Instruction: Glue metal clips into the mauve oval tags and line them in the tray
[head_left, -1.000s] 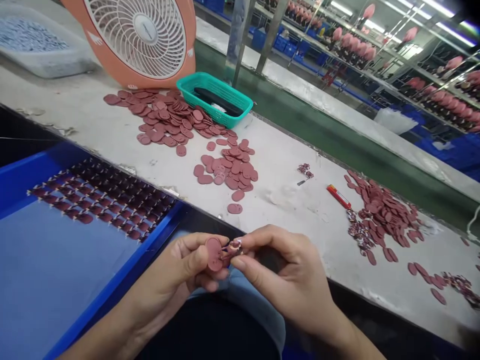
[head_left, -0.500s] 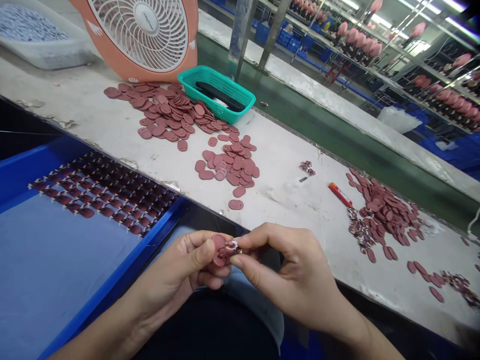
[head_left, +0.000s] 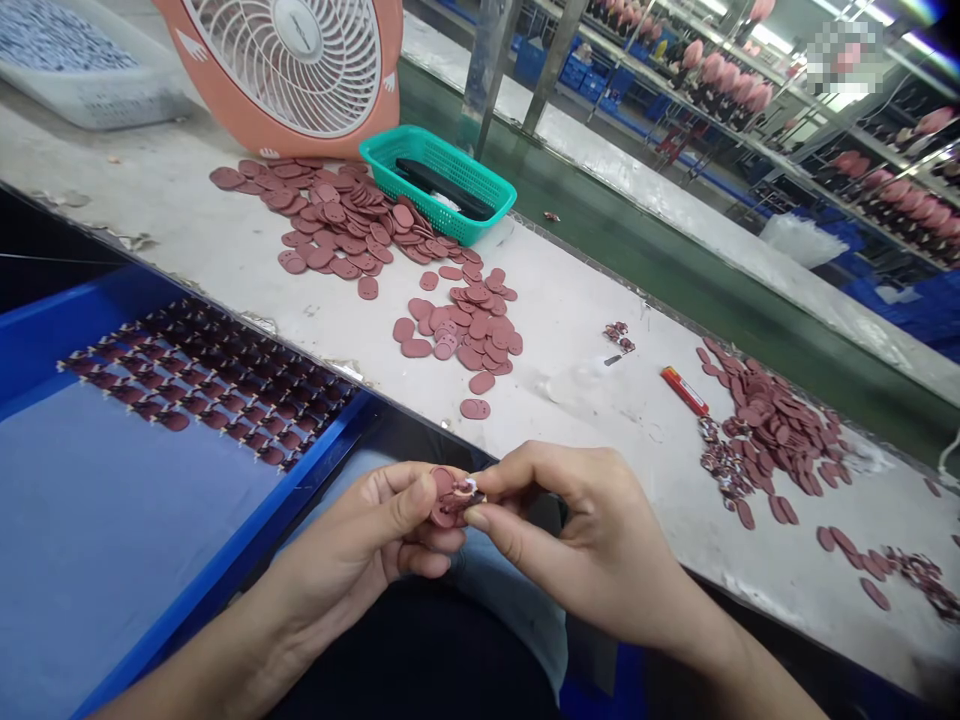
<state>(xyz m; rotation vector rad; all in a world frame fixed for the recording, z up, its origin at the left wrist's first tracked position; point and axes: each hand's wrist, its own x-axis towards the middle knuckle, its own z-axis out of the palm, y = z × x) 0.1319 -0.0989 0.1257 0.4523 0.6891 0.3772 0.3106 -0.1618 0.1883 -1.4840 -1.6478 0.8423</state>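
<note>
Between thumb and fingers, my left hand [head_left: 397, 520] grips a reddish-brown oval disc [head_left: 441, 483] above my lap. My right hand [head_left: 570, 530] pinches a small figure-like piece [head_left: 469, 490] with white, brown and dark parts, pressed against the face of that disc. Fingertips partly cover both pieces, so I cannot tell whether they are joined. On the bench beyond my hands lies a small pile of similar oval discs [head_left: 480, 325], some with tiny holes. A larger heap of discs [head_left: 337, 220] sits behind it.
At left, a blue tray [head_left: 225, 560] holds rows of disc-and-figure pieces. An orange fan [head_left: 300, 70], a green basket [head_left: 439, 185] and a white bin [head_left: 135, 100] stand at the back. Right on the bench [head_left: 600, 430] are a red packet [head_left: 684, 390], more discs [head_left: 787, 420] and small pieces [head_left: 724, 465].
The view has shifted slightly. Both hands keep nearly the same pose, with the small piece still held against the disc.
</note>
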